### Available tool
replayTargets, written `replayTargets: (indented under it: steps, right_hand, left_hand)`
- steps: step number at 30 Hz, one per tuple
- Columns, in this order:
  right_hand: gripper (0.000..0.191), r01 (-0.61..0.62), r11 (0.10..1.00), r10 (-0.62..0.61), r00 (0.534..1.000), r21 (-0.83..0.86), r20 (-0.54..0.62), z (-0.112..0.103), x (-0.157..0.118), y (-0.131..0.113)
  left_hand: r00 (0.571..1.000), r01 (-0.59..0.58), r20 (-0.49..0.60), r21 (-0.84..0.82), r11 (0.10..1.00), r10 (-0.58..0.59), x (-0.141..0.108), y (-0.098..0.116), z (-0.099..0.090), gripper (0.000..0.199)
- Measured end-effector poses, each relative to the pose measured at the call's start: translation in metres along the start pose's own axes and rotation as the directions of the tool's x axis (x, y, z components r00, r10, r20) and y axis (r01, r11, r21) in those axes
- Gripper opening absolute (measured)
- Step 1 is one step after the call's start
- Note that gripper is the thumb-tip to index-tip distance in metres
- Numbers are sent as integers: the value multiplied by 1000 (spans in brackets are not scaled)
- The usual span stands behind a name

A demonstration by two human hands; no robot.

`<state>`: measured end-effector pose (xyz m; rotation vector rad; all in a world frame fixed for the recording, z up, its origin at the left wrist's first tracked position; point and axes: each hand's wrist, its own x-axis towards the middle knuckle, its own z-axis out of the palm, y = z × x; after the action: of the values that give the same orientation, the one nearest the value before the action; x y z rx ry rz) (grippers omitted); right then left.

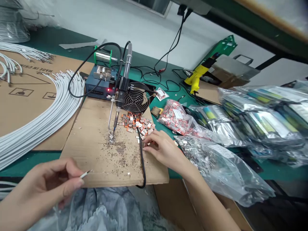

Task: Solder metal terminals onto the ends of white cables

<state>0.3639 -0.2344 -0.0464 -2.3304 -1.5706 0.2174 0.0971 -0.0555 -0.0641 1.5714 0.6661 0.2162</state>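
Between the thumb and fingers of my left hand [57, 181] is a white cable [84, 175], its stripped tip pointing right over the cardboard's front edge. My right hand [160, 147] is at the near right side of a pile of metal USB connectors [137, 123] with orange inserts. Its thumb and forefinger are curled close together in a pinch; whatever lies between them is too small to make out. A soldering iron [122, 86] is held tip down above the cardboard mat [89, 138], beside a thin bent metal tube [110, 117]. Solder bits lie under the tip.
Behind the mat stand a blue soldering station [98, 85], a solder spool [103, 57] and a round fan [136, 99]. A bundle of white cables [60, 106] curves along the left. Bags of connectors [174, 117] and metal shells [204, 157] lie right. A black cord [141, 160] crosses the mat.
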Motion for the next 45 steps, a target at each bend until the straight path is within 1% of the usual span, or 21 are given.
replayTargets:
  steps: [1, 2, 4, 5, 6, 8, 9, 11, 13, 15, 16, 18, 19, 21, 24, 27, 30, 34, 36, 39, 45]
  right_hand:
    - [11, 0, 999, 0, 1000, 34, -5, -1, -2, 0]
    - [12, -6, 997, 7, 1000, 75, -11, -2, -4, -1]
    - [7, -34, 982, 42, 998, 187, -39, -3, -7, -2]
    - [5, -45, 965, 62, 996, 260, -57, -3, -7, -4]
    - [7, -52, 938, 80, 994, 343, -71, -3, -6, -6]
    - [10, -56, 848, 100, 993, 527, -55, 0, 0, -14]
    - [10, -63, 785, 91, 996, 616, -15, 2, 4, -19]
    - [9, -107, 668, 51, 994, 736, 99, 7, 15, -29]
    - [9, -169, 611, 18, 980, 773, 200, 14, 28, -38]
    - [7, -262, 554, 38, 956, 790, 290, 22, 39, -45]
    - [6, -316, 500, 62, 942, 807, 330, 26, 43, -48]
    - [7, -407, 355, 114, 912, 842, 393, 32, 50, -52]
    - [9, -431, 284, 136, 902, 857, 409, 35, 52, -53]
    - [13, -430, 180, 152, 901, 885, 407, 40, 54, -55]
    - [21, -384, 82, 140, 918, 920, 371, 44, 53, -55]
    - [25, -365, 46, 132, 925, 930, 357, 44, 52, -54]
    - [28, -361, 37, 142, 925, 932, 353, 43, 52, -54]
    - [28, -375, 55, 166, 917, 926, 362, 42, 51, -55]
    - [28, -375, 62, 186, 915, 925, 358, 42, 51, -56]
    - [28, -377, 67, 211, 910, 924, 356, 43, 50, -57]
    - [26, -366, 62, 213, 914, 929, 346, 41, 50, -56]
  left_hand:
    - [998, 36, 46, 27, 999, -37, 7, 6, -5, 23]
    - [997, 55, 45, 76, 996, -59, 16, 14, -8, 23]
    - [998, -5, 59, 178, 984, -5, 36, 30, -11, 23]
    - [995, -9, 103, 222, 975, -15, 48, 38, -11, 24]
    - [987, 11, 154, 254, 967, -52, 59, 45, -11, 24]
    - [960, 71, 241, 290, 954, -144, 79, 55, -7, 25]
    - [940, 98, 285, 298, 950, -186, 88, 57, -5, 24]
    - [914, 122, 345, 269, 955, -214, 102, 58, -1, 20]
    - [902, 127, 383, 213, 969, -202, 109, 56, 4, 18]
    - [897, 118, 402, 189, 975, -187, 110, 53, 7, 17]
    - [897, 111, 403, 190, 975, -181, 110, 52, 8, 17]
    - [895, 94, 411, 201, 975, -171, 108, 49, 9, 16]
    - [896, 84, 414, 201, 976, -162, 107, 48, 10, 16]
    - [903, 75, 405, 179, 981, -143, 105, 47, 10, 16]
    - [917, 73, 381, 135, 988, -120, 104, 48, 12, 17]
    - [921, 58, 378, 107, 993, -95, 103, 50, 15, 19]
    - [917, 67, 384, 119, 991, -109, 104, 52, 15, 19]
    - [906, 54, 406, 169, 984, -119, 106, 52, 13, 23]
    - [907, 52, 405, 153, 987, -111, 107, 51, 12, 25]
    - [905, 86, 402, 148, 985, -139, 107, 49, 11, 26]
    - [897, 97, 415, 153, 983, -153, 106, 50, 11, 26]
